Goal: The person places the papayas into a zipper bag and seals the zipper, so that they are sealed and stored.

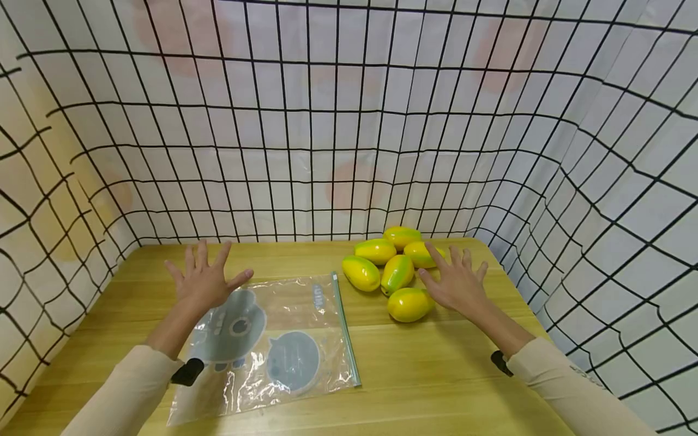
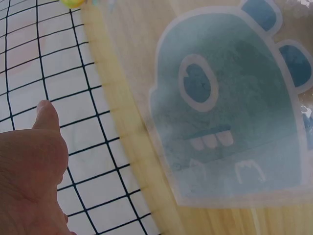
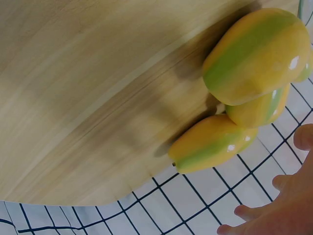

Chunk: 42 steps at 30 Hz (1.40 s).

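My left hand (image 1: 205,284) is spread with straight fingers above the upper left corner of a clear zip bag (image 1: 256,381). The bag lies flat, printed with a blue-grey cartoon monster (image 2: 234,112) and a round speech bubble (image 1: 293,361). A green zip strip (image 1: 345,333) runs down its right edge. Beyond the bag, several glossy yellow-and-green mango-like fruits (image 1: 361,274) sit in a loose cluster. Fingers apart, my right hand (image 1: 460,284) hovers at the cluster's right side, beside the nearest fruit (image 1: 410,304). Neither hand holds anything.
Everything lies on a light wooden table (image 1: 403,387). A black wire grid (image 1: 311,147) stands along the back and both sides, with pale sheeting behind it. A dark band (image 1: 188,372) sits on the left wrist and another dark band (image 1: 501,363) on the right.
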Each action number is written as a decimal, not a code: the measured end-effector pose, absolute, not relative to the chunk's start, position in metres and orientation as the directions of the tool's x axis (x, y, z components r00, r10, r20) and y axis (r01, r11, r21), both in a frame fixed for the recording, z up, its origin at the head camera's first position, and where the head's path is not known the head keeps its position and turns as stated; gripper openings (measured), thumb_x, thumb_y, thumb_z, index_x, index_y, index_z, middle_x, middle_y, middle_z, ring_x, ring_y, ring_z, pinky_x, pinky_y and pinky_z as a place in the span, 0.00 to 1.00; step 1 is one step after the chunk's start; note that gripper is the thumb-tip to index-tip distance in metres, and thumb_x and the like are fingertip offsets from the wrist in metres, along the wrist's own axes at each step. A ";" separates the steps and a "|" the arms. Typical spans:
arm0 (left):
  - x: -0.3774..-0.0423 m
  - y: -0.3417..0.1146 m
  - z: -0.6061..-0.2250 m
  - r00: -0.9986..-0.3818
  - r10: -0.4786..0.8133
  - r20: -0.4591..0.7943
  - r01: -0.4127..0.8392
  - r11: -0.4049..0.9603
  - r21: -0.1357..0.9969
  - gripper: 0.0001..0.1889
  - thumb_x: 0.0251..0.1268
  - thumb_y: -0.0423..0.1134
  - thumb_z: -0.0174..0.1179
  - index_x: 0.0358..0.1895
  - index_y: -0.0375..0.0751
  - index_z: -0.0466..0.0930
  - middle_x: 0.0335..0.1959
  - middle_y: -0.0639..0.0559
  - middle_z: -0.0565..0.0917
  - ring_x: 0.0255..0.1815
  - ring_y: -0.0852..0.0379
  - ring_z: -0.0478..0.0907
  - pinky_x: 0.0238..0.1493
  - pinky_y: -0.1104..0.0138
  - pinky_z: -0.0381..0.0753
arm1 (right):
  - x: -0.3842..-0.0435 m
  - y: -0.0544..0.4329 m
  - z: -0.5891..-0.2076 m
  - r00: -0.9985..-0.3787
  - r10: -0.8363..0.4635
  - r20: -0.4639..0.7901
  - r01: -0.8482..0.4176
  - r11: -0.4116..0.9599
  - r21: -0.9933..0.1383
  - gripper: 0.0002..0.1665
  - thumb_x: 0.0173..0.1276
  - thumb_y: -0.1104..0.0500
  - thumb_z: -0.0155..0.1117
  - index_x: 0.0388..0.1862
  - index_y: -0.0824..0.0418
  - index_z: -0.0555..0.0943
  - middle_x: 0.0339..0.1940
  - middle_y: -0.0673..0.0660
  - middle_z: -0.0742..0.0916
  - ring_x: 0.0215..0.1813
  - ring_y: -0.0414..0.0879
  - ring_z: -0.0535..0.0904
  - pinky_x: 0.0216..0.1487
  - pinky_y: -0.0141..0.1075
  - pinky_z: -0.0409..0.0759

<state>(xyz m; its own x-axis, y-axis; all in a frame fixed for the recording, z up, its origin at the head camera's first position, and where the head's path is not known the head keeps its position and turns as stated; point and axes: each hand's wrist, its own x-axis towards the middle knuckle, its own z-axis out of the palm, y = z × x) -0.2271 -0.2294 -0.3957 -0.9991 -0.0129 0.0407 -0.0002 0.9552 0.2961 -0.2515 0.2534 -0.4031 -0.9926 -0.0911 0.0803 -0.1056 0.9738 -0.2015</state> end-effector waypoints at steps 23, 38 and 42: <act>-0.232 -0.219 -0.397 -1.000 0.013 0.017 0.018 0.953 0.302 0.49 0.70 0.70 0.49 0.83 0.45 0.43 0.79 0.23 0.30 0.78 0.21 0.24 0.65 0.23 0.16 | -0.252 0.254 -0.399 -0.993 -0.084 0.081 -0.098 0.978 -0.185 0.43 0.78 0.35 0.45 0.85 0.46 0.48 0.80 0.76 0.55 0.79 0.79 0.41 0.68 0.81 0.28; -0.228 -0.206 -0.405 -0.999 0.022 -0.034 0.010 0.948 0.318 0.48 0.72 0.69 0.47 0.84 0.47 0.41 0.80 0.25 0.28 0.79 0.23 0.22 0.66 0.24 0.15 | -0.251 0.251 -0.408 -0.992 -0.089 0.089 -0.104 0.978 -0.180 0.43 0.76 0.33 0.43 0.84 0.48 0.53 0.80 0.76 0.57 0.78 0.81 0.45 0.69 0.80 0.31; -0.230 -0.200 -0.406 -0.999 0.037 -0.027 0.026 0.944 0.330 0.49 0.71 0.68 0.49 0.84 0.47 0.40 0.80 0.25 0.28 0.79 0.22 0.25 0.66 0.23 0.19 | -0.250 0.251 -0.410 -0.991 -0.109 0.078 -0.122 0.973 -0.196 0.47 0.75 0.29 0.42 0.84 0.50 0.53 0.79 0.77 0.58 0.77 0.81 0.48 0.70 0.80 0.33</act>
<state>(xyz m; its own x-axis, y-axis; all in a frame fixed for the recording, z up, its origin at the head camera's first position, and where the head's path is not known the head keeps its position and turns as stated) -0.2295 -0.2003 -0.4056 -0.9990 0.0366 -0.0270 0.0257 0.9437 0.3298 -0.2499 0.2508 -0.4102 -0.9910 -0.1087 0.0782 -0.1222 0.9729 -0.1962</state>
